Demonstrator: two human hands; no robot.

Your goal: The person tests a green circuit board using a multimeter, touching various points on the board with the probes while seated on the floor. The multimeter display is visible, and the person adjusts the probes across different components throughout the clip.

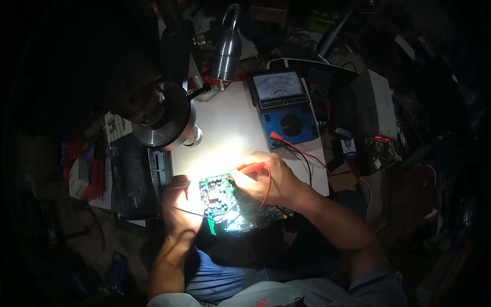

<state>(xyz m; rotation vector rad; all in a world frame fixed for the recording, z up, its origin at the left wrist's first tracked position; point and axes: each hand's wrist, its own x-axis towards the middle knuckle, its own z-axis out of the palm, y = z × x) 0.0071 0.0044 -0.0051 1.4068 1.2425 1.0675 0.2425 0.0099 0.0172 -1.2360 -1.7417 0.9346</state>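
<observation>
A green circuit board [219, 211] lies tilted between my hands above my lap, its left part brightly lit. At its right edge my right hand [273, 179] is closed around a red test probe [251, 168], the tip near the board's top edge. Beside the board's left edge, my left hand [180, 212] is closed on a dark, slim thing that looks like a black test probe [180, 184]. A thin black lead [189, 211] crosses from that hand over the board. Glare hides where the tips touch. A blue analog multimeter [289, 124] stands beyond my right hand, red and black leads plugged in.
A metal lamp head [226, 56] and a large round microscope-like head [166, 120] hang over the white work surface [220, 110]. A black case [134, 176] lies at left. At right stands a grey box [376, 105] with a red display, amid clutter and cables.
</observation>
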